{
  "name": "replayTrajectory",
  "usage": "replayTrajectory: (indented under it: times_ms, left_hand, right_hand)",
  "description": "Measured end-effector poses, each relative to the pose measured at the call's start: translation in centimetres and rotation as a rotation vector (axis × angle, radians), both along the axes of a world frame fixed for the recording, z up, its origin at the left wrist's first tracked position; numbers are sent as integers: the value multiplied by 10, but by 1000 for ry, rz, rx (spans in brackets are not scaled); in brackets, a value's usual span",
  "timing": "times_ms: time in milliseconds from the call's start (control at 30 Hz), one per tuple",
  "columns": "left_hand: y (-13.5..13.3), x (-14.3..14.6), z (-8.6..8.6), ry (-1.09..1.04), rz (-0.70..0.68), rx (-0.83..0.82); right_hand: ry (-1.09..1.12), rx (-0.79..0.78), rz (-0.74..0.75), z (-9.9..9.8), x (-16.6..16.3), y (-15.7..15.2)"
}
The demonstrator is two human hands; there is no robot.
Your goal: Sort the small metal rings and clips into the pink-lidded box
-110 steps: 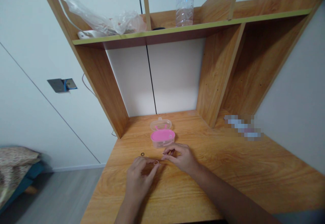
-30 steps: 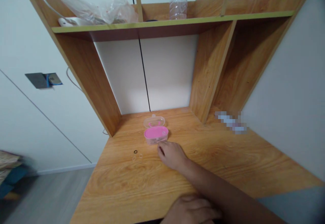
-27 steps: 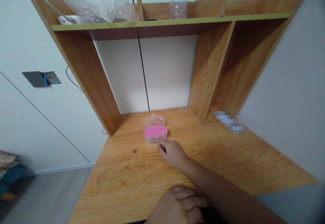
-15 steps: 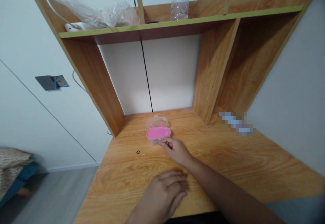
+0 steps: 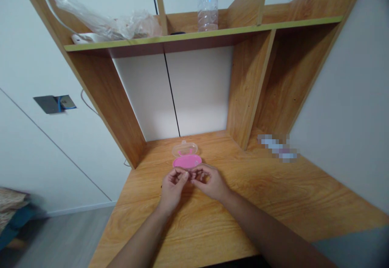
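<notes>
My left hand (image 5: pixel 174 185) and my right hand (image 5: pixel 211 182) meet just in front of a small oval plastic box. Thumbs and fingers are pinched on both sides, fingertips nearly touching, and whatever lies between them is too small to make out. The box has a pink inner cover (image 5: pixel 187 161), and its clear lid (image 5: pixel 184 149) with a pink handle stands swung back behind it. My hands cover the box's front wall. Beside my left hand only a dark speck shows where the small bands lie, the rest being hidden.
The wooden desk (image 5: pixel 146 231) runs under a shelf unit with an upright panel (image 5: pixel 249 94) at right. On the shelf stand a plastic bottle (image 5: pixel 208 5) and a crumpled clear bag (image 5: pixel 133 24). A blurred-out item (image 5: pixel 278 147) lies at the right rear.
My left hand has moved forward from the desk's near side to meet my right hand at the box. It now covers most of the small bands. The view has shifted slightly.
</notes>
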State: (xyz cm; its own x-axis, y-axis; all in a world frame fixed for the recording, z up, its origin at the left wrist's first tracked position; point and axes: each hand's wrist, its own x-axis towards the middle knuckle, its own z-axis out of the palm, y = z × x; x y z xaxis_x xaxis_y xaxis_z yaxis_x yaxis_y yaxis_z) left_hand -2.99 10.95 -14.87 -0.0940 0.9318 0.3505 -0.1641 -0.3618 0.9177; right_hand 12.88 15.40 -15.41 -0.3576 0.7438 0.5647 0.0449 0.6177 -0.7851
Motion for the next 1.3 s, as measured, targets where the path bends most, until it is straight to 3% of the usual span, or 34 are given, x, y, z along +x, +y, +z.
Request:
replayTrajectory:
  times_ms: [333, 767, 1000, 1300]
  left_hand:
    - [-6, -7, 0, 243, 157, 201]
    - [-11, -11, 4, 593, 122, 364]
    - [-10, -10, -2, 657, 159, 470]
    - [2, -25, -4, 677, 361, 507]
  right_hand:
    - [14, -41, 8, -7, -5, 5]
    - [54, -129, 28, -10, -5, 9]
    - [39, -121, -13, -9, -4, 9]
    - [69, -43, -141, -12, -2, 14]
